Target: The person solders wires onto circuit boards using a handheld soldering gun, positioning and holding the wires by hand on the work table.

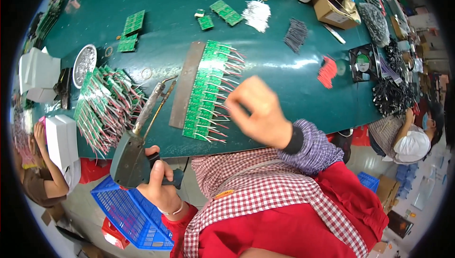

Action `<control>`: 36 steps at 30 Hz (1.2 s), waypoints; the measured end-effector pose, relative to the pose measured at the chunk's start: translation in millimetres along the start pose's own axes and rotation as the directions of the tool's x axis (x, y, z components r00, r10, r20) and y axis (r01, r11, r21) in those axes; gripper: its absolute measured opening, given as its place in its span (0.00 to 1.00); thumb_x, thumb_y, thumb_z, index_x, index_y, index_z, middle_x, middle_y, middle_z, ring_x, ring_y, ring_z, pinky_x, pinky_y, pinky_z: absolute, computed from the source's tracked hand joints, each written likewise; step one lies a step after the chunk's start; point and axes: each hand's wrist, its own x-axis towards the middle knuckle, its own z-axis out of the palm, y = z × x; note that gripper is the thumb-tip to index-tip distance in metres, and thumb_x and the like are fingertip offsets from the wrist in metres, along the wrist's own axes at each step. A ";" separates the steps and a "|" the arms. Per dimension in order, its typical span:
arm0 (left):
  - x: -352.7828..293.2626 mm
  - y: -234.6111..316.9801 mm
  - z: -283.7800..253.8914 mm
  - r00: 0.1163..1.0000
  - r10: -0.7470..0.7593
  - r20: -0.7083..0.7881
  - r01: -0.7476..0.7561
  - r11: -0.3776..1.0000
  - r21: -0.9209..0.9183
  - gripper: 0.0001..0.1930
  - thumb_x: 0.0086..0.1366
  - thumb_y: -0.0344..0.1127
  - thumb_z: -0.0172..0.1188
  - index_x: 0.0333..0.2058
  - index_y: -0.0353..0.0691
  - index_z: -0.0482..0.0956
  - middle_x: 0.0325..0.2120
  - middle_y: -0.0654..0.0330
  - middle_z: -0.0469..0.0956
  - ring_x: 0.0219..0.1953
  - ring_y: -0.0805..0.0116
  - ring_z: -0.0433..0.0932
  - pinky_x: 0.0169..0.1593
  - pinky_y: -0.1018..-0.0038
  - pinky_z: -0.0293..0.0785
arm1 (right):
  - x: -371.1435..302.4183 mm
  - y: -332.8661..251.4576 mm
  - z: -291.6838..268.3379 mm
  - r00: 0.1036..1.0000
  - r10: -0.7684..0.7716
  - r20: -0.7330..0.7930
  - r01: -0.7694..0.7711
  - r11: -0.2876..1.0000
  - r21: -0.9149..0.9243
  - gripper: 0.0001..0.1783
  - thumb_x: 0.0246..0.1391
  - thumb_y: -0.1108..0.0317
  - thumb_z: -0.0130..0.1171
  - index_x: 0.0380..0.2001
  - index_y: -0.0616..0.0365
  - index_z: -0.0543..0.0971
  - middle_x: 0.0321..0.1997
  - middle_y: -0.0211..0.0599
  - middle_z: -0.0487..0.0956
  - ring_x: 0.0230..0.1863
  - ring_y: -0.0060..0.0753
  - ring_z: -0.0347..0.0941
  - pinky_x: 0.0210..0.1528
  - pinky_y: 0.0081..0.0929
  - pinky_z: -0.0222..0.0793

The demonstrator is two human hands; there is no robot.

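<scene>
My left hand (pixel 159 187) is wrapped round the grip of a dark soldering gun (pixel 130 161). Its long metal tip and thin feed tube point toward a brown metal strip (pixel 187 85). Along that strip lies a row of green circuit boards (pixel 201 97), with red and white wires (pixel 231 71) sticking out on the right side. My right hand (pixel 258 111) hovers at the lower wires, slightly blurred, its fingers curled into a pinch. What those fingertips hold, if anything, is too small to make out.
Left of the gun is a heap of wired boards (pixel 106 108) beside a round dish (pixel 85 66). White wires (pixel 257 15), dark wires (pixel 295 35) and red wires (pixel 327 72) lie beyond my right hand. A fan (pixel 364 63) and cardboard box (pixel 334 14) stand right. People sit at both sides.
</scene>
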 end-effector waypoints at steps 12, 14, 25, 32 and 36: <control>9.9 -8.3 25.4 0.995 -0.074 0.063 0.071 0.996 0.051 0.19 0.59 0.23 0.58 0.50 0.27 0.71 0.42 0.47 0.76 0.18 0.76 0.66 0.22 0.81 0.62 | 7.2 137.3 -90.6 0.974 0.051 -0.223 -0.169 0.816 -0.553 0.05 0.46 0.74 0.67 0.27 0.59 0.80 0.31 0.36 0.76 0.37 0.42 0.71 0.39 0.37 0.68; 9.9 -9.4 31.0 0.996 -0.076 0.054 0.075 0.997 0.027 0.22 0.58 0.22 0.58 0.52 0.28 0.70 0.42 0.46 0.77 0.19 0.76 0.67 0.22 0.81 0.63 | 9.0 144.0 -88.0 0.977 0.063 -0.203 -0.170 0.806 -0.567 0.05 0.46 0.74 0.67 0.27 0.59 0.80 0.32 0.36 0.76 0.38 0.42 0.71 0.39 0.37 0.68; 16.2 -5.6 45.8 0.996 -0.090 -0.006 0.091 0.995 0.042 0.24 0.57 0.23 0.60 0.54 0.29 0.70 0.40 0.47 0.78 0.18 0.76 0.67 0.22 0.82 0.62 | 11.9 146.7 -84.9 0.979 0.141 -0.149 -0.203 0.775 -0.598 0.05 0.50 0.75 0.63 0.29 0.59 0.76 0.30 0.40 0.76 0.36 0.46 0.72 0.38 0.40 0.68; 26.1 -9.6 47.7 0.995 -0.099 -0.030 0.100 0.995 0.022 0.25 0.57 0.22 0.60 0.55 0.29 0.69 0.40 0.48 0.78 0.18 0.77 0.67 0.20 0.81 0.62 | 19.0 135.7 -89.5 0.984 0.127 -0.127 -0.177 0.796 -0.579 0.04 0.53 0.78 0.59 0.33 0.61 0.77 0.32 0.43 0.77 0.37 0.48 0.73 0.40 0.40 0.69; 32.3 -13.4 52.5 0.995 -0.100 0.001 0.100 0.995 0.018 0.25 0.57 0.22 0.60 0.55 0.29 0.69 0.40 0.47 0.78 0.17 0.76 0.67 0.20 0.81 0.62 | 42.8 106.0 -76.9 0.993 0.075 -0.087 -0.107 0.877 -0.469 0.06 0.52 0.81 0.60 0.34 0.62 0.79 0.33 0.43 0.78 0.37 0.45 0.74 0.40 0.36 0.70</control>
